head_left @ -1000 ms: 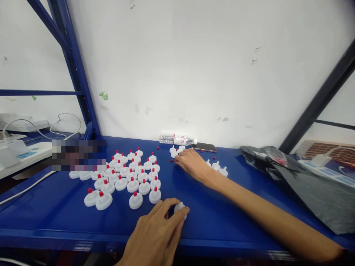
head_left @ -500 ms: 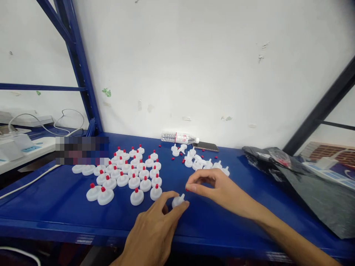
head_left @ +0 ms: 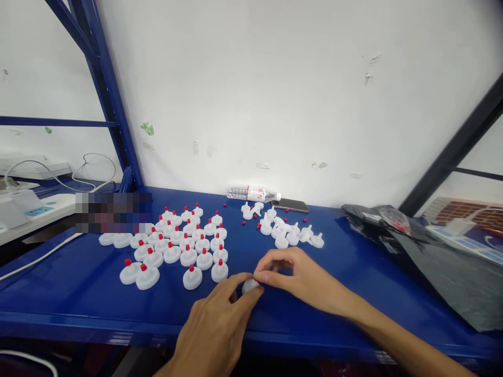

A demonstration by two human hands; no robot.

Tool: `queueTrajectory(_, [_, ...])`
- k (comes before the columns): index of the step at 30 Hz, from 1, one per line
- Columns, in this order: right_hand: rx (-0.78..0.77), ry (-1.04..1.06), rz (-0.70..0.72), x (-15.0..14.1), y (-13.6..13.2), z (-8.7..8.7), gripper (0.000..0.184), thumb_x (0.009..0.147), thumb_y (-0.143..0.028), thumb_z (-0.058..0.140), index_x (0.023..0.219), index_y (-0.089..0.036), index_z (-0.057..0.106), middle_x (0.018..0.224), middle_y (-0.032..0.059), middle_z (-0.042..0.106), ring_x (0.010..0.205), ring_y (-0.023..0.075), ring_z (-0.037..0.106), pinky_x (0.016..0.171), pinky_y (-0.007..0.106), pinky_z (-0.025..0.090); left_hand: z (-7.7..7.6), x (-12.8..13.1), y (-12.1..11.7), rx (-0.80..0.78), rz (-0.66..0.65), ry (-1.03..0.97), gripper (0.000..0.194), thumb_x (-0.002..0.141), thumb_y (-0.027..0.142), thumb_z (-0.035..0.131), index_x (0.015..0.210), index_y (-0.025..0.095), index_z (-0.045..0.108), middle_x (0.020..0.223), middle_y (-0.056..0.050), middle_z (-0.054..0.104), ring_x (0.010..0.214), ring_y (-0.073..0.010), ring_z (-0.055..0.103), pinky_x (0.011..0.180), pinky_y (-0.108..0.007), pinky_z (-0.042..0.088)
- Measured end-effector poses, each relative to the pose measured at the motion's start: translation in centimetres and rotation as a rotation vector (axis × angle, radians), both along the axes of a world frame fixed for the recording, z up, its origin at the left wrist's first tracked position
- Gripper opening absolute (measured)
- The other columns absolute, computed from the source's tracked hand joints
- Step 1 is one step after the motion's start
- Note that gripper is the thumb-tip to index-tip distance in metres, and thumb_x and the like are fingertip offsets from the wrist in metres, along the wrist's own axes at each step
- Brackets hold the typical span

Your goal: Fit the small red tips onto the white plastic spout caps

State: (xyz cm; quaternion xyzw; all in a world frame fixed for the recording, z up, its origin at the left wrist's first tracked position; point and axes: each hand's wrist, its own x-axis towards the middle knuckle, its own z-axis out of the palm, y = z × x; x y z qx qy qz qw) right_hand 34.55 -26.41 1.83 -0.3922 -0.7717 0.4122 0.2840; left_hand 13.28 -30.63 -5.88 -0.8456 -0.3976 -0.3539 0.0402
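Steadying a white spouted piece (head_left: 249,286) near the front of the blue counter (head_left: 78,290), left hand (head_left: 214,319) curled about its sides. Pinching a small red cap (head_left: 255,280) in the narrow grip of the right hand (head_left: 304,280), right at the spout. Apparently seating cap on spout. Calling, probably, for straight alignment and firm downward pressure, without tipping the base. Lying beyond: loose red caps (head_left: 243,223), bare spouted pieces (head_left: 293,238). Standing leftward: red-capped pieces (head_left: 192,280).

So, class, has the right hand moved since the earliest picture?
Yes: judged against the plastic bottle, the right hand has moved away, toward the table's front edge.
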Motion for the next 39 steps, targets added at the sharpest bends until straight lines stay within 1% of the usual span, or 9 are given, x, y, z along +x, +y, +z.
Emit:
queueTrajectory(4, [-0.037,0.012,-0.003,-0.5,-0.2,-0.4,0.016,0.095,-0.035,0.070,0.093,-0.021,0.077,0.091,0.0008,0.078,0.082,0.0154,0.068,0.077,0.026,0.051,0.1,0.1,-0.2,-0.016,0.011,-0.021,0.034,0.101,0.013,0.045,0.126,0.031,0.061,0.128,-0.008,0.069,0.092,-0.0215,0.077,0.065,-0.031,0.064])
queueTrajectory(6, [-0.029,0.006,-0.010,-0.7,-0.2,-0.5,0.015,0.095,-0.034,0.070,0.093,-0.021,0.077,0.090,0.0008,0.077,0.081,0.0154,0.068,0.076,0.026,0.050,0.4,0.2,-0.5,-0.046,0.004,-0.070,0.029,0.101,0.015,0.046,0.123,0.029,0.060,0.127,-0.009,0.065,0.084,-0.0179,0.075,0.062,-0.029,0.063])
queueTrajectory(9, [-0.018,0.006,-0.008,-0.7,-0.1,-0.6,0.014,0.095,-0.032,0.069,0.093,-0.021,0.076,0.090,0.0010,0.077,0.081,0.0158,0.067,0.077,0.027,0.050,1.0,0.4,-0.8,-0.083,0.012,-0.158,0.021,0.100,0.015,0.045,0.113,0.025,0.058,0.111,-0.007,0.060,0.070,-0.0135,0.068,0.054,-0.024,0.058])
queueTrajectory(16, [-0.019,0.036,-0.003,-0.7,0.3,-1.1,0.014,0.094,-0.033,0.070,0.097,-0.021,0.076,0.092,0.0009,0.077,0.083,0.0161,0.068,0.077,0.028,0.050,1.0,0.4,-0.7,-0.064,0.048,-0.128,0.041,0.100,0.016,0.045,0.140,0.026,0.046,0.113,-0.008,0.057,0.069,-0.0134,0.068,0.056,-0.026,0.061])
queueTrajectory(21, [-0.075,0.072,-0.012,-0.1,0.6,-1.1,0.025,0.089,-0.037,0.077,0.108,-0.022,0.079,0.092,0.0016,0.078,0.086,0.0187,0.071,0.081,0.030,0.053,0.7,0.5,-0.5,-0.005,0.032,-0.105,0.046,0.101,0.016,0.045,0.145,0.025,0.045,0.118,-0.009,0.059,0.072,-0.0132,0.071,0.058,-0.025,0.062])
queueTrajectory(25, [0.017,0.014,-0.070,1.5,1.7,0.0,0.025,0.094,-0.044,0.069,0.103,-0.023,0.081,0.105,0.0040,0.079,0.097,0.0213,0.071,0.086,0.033,0.053,0.7,0.6,-0.5,0.033,0.027,-0.047,0.045,0.103,0.017,0.043,0.148,0.022,0.045,0.119,-0.011,0.063,0.081,-0.0164,0.074,0.061,-0.026,0.063])
queueTrajectory(30, [0.191,-0.086,-0.207,4.2,4.0,0.9,0.037,0.100,-0.051,0.056,0.092,-0.020,0.076,0.094,0.0058,0.077,0.087,0.0213,0.069,0.076,0.033,0.052,1.2,0.3,0.1,0.122,0.057,-0.012,0.034,0.108,0.022,0.039,0.140,0.017,0.052,0.112,-0.011,0.068,0.072,-0.0152,0.075,0.054,-0.024,0.061])
queueTrajectory(34, [0.313,-0.202,-0.317,5.5,4.7,0.3,0.035,0.100,-0.052,0.056,0.093,-0.021,0.072,0.089,0.0047,0.077,0.077,0.0202,0.067,0.068,0.032,0.049,1.9,-0.8,1.1,0.244,0.124,0.066,0.032,0.110,0.019,0.033,0.121,0.017,0.062,0.107,-0.009,0.073,0.068,-0.0145,0.076,0.056,-0.023,0.061])
queueTrajectory(39, [0.458,-0.371,-0.301,5.8,4.6,-1.1,0.025,0.099,-0.047,0.061,0.094,-0.024,0.070,0.093,0.0034,0.076,0.077,0.0202,0.069,0.068,0.031,0.047,2.5,-2.0,1.8,0.262,0.190,0.135,0.043,0.111,0.020,0.022,0.114,0.017,0.065,0.100,-0.006,0.078,0.063,-0.0145,0.076,0.049,-0.023,0.058])
